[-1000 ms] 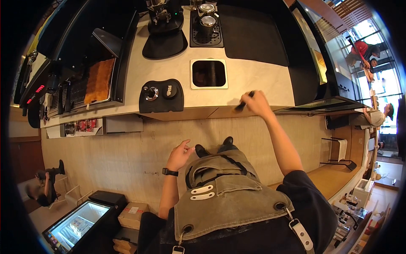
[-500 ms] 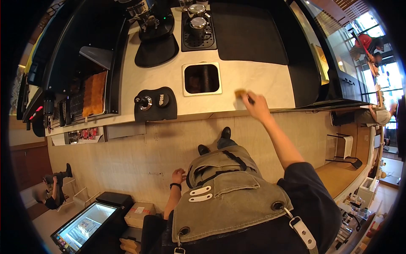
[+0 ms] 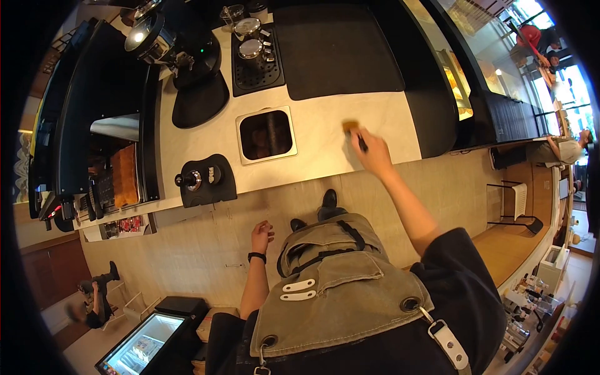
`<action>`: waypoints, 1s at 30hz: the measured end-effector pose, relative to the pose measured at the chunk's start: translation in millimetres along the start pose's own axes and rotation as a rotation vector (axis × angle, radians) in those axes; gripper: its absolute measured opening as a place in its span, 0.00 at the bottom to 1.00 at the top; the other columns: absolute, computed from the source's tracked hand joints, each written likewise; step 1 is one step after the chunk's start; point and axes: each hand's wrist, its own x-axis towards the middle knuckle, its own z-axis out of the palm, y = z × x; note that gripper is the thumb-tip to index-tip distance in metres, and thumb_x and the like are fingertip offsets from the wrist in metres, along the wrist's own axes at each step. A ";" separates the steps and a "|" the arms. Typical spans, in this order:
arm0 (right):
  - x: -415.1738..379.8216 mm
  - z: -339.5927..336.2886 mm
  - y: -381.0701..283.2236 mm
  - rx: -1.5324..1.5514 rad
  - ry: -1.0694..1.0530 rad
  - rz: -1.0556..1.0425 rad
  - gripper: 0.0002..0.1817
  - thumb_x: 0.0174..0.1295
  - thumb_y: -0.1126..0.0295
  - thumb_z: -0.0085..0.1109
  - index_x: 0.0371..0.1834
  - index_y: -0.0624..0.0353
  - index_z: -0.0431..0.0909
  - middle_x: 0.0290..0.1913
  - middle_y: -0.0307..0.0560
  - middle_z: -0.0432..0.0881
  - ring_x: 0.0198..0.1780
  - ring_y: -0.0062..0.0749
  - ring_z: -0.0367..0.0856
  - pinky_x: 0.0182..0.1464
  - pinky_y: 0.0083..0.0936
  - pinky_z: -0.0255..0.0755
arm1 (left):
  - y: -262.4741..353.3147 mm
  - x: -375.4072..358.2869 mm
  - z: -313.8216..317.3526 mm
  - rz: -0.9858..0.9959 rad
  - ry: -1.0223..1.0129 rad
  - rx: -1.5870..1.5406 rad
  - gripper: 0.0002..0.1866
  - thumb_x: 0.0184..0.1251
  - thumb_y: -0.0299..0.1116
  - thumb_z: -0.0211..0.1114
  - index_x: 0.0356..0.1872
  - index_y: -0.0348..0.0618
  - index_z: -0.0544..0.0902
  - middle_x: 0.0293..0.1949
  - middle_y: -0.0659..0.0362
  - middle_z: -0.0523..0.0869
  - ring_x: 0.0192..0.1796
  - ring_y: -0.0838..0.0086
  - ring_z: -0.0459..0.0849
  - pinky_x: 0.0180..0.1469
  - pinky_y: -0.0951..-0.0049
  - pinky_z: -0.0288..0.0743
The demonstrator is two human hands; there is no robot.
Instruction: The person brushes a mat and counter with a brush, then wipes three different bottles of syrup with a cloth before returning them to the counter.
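Note:
My right hand (image 3: pixel 372 153) grips a small brush (image 3: pixel 351 127) by its dark handle, with the tan bristles close over the pale countertop (image 3: pixel 328 147). The bristles are slightly blurred. To the left of the brush, a square metal-rimmed knock box (image 3: pixel 269 157) is set into the counter, with a dark bar across it. My left hand (image 3: pixel 262 236) hangs in front of the counter beside my apron (image 3: pixel 331 300), its fingers loosely curled and holding nothing.
A tamper (image 3: pixel 192 180) rests on a black stand at the counter's front edge. Metal pitchers (image 3: pixel 251 50) stand on a drip tray, next to a black mat (image 3: pixel 337 50). A grinder (image 3: pixel 181 53) and an espresso machine (image 3: pixel 94 119) are at left. Other people are farther off.
My view has shifted, so the counter's things sit farther left. The brush has moved right along the counter, away from the knock box. My left hand has risen a little.

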 end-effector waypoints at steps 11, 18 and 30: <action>47.2 -74.5 24.8 0.394 0.061 0.211 0.18 0.74 0.58 0.60 0.47 0.65 0.86 0.30 0.50 0.88 0.31 0.33 0.87 0.39 0.32 0.77 | -30.1 9.0 27.9 -0.113 -0.075 0.198 0.20 0.77 0.38 0.65 0.63 0.39 0.82 0.47 0.53 0.90 0.38 0.69 0.88 0.37 0.68 0.83; 21.4 -61.8 28.4 0.047 -0.177 0.124 0.18 0.72 0.57 0.59 0.46 0.62 0.87 0.34 0.58 0.90 0.36 0.51 0.89 0.44 0.41 0.80 | -37.4 8.8 30.0 -0.155 -0.047 0.180 0.20 0.75 0.37 0.65 0.63 0.38 0.82 0.48 0.52 0.90 0.37 0.69 0.89 0.36 0.69 0.83; 64.8 -83.1 113.1 -0.179 0.269 0.101 0.19 0.71 0.55 0.61 0.52 0.59 0.85 0.35 0.59 0.90 0.41 0.57 0.90 0.49 0.46 0.83 | -9.4 22.9 58.8 -0.139 -0.101 0.239 0.17 0.73 0.34 0.66 0.60 0.42 0.83 0.47 0.53 0.90 0.37 0.68 0.89 0.35 0.68 0.82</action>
